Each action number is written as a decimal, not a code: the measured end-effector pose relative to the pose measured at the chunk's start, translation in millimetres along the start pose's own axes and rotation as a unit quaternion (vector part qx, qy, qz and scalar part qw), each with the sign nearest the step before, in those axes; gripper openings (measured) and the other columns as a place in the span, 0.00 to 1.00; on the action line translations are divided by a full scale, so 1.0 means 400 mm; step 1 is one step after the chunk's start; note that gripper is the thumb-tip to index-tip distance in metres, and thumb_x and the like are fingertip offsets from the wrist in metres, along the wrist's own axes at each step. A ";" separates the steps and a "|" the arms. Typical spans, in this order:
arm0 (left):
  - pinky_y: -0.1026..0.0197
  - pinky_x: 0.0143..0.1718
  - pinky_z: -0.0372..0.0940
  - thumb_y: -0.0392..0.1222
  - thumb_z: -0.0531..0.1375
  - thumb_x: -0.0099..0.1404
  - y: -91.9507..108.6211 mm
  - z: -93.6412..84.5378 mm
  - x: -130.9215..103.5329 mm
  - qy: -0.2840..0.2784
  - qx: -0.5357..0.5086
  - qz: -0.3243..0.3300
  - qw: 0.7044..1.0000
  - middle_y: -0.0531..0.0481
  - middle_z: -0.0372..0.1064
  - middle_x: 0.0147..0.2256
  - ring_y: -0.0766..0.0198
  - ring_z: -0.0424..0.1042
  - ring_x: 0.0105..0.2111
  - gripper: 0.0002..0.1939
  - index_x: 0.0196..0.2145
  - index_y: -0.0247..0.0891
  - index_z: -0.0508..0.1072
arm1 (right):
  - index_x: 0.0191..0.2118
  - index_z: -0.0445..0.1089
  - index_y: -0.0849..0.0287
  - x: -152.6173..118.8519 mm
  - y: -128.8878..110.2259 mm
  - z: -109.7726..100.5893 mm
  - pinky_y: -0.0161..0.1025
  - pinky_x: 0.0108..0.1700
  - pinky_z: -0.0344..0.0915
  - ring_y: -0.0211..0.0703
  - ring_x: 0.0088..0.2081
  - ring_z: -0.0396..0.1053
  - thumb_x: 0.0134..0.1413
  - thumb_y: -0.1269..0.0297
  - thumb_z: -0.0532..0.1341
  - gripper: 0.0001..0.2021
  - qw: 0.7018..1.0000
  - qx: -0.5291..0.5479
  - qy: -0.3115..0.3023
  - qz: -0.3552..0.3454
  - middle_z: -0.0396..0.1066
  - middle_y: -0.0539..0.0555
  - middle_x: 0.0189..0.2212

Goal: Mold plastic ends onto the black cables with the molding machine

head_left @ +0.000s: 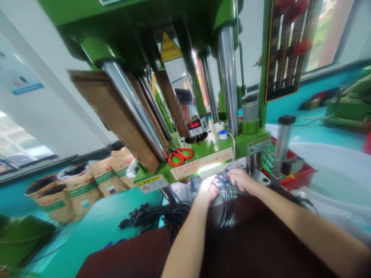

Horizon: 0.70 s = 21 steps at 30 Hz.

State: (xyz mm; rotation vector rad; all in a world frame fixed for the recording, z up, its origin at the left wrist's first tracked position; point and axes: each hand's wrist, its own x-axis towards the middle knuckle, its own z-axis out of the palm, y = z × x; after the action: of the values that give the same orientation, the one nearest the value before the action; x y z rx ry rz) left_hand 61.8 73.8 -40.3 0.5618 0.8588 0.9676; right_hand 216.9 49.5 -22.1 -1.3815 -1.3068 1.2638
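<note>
Both my hands reach under the front edge of a green press (249, 139), into its lit working space. My left hand (209, 188) is closed at several thin black cables (227, 200), which hang over the dark red-brown surface in front. Just to its right, my right hand (241, 180) has its fingers pinched at the upper end of the cables. A grey metal mold block (195, 184) lies beneath and beside the hands, partly hidden by them. The exact finger contact is small and slightly blurred. More black cables (156, 212) lie in a bundle left of my left forearm.
Orange-handled scissors (181, 155) and a blue-white spool (223, 134) sit on the press ledge. Steel columns and cardboard (98, 100) stand behind. Paper sacks (81, 189) line the left wall; a red crate (304, 177) and a large white tub (333, 166) are at right.
</note>
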 end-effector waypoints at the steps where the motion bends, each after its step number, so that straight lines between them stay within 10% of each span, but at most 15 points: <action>1: 0.71 0.14 0.54 0.35 0.52 0.60 0.000 0.001 0.000 0.007 0.005 0.004 1.000 0.52 0.62 0.21 0.74 0.57 0.14 0.05 0.27 0.33 0.63 | 0.27 0.61 0.61 -0.025 0.003 -0.016 0.26 0.07 0.39 0.26 0.07 0.44 0.52 0.64 0.54 0.07 1.000 0.000 0.000 0.005 0.56 0.42 0.12; 6: 0.67 0.20 0.58 0.39 0.54 0.60 0.000 0.018 -0.031 0.101 0.048 0.066 0.992 0.53 0.60 0.23 0.69 0.64 0.20 0.05 0.31 0.35 0.61 | 0.37 0.60 0.59 -0.199 0.040 -0.109 0.25 0.11 0.45 0.26 0.10 0.50 0.53 0.58 0.52 0.10 0.999 0.009 -0.040 -0.022 0.60 0.42 0.17; 11: 0.65 0.34 0.61 0.37 0.60 0.54 -0.060 0.011 -0.243 0.220 0.160 0.207 0.940 0.51 0.62 0.39 0.67 0.65 0.34 0.17 0.42 0.43 0.63 | 0.35 0.59 0.58 -0.349 0.112 -0.178 0.27 0.13 0.46 0.28 0.12 0.52 0.56 0.51 0.50 0.14 0.997 0.012 -0.070 -0.032 0.64 0.46 0.19; 15: 0.56 0.36 0.63 0.39 0.58 0.57 -0.190 -0.048 -0.441 0.022 0.664 0.417 0.621 0.50 0.69 0.37 0.59 0.65 0.36 0.11 0.39 0.44 0.69 | 0.33 0.59 0.57 -0.405 0.168 -0.189 0.30 0.15 0.52 0.31 0.14 0.55 0.57 0.52 0.50 0.13 0.995 0.096 -0.005 -0.014 0.65 0.47 0.20; 17: 0.57 0.31 0.63 0.37 0.55 0.59 -0.248 -0.081 -0.484 0.048 0.737 0.475 0.479 0.50 0.72 0.34 0.59 0.66 0.32 0.10 0.39 0.41 0.70 | 0.33 0.59 0.57 -0.415 0.183 -0.184 0.31 0.17 0.54 0.32 0.15 0.56 0.57 0.53 0.52 0.12 0.992 0.121 0.030 -0.011 0.65 0.47 0.20; 21: 0.57 0.34 0.66 0.30 0.49 0.61 -0.291 -0.112 -0.476 0.132 0.777 0.482 0.383 0.49 0.71 0.31 0.61 0.69 0.31 0.12 0.37 0.38 0.70 | 0.33 0.59 0.57 -0.419 0.192 -0.177 0.33 0.19 0.54 0.33 0.17 0.58 0.57 0.56 0.53 0.09 0.986 0.146 0.072 -0.046 0.66 0.47 0.21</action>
State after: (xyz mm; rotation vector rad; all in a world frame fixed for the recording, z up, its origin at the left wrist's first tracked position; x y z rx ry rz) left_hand 23.9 -146.9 -81.2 2.9191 1.6768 0.9377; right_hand 306.5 -120.7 -66.9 -1.1679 -1.0287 1.2143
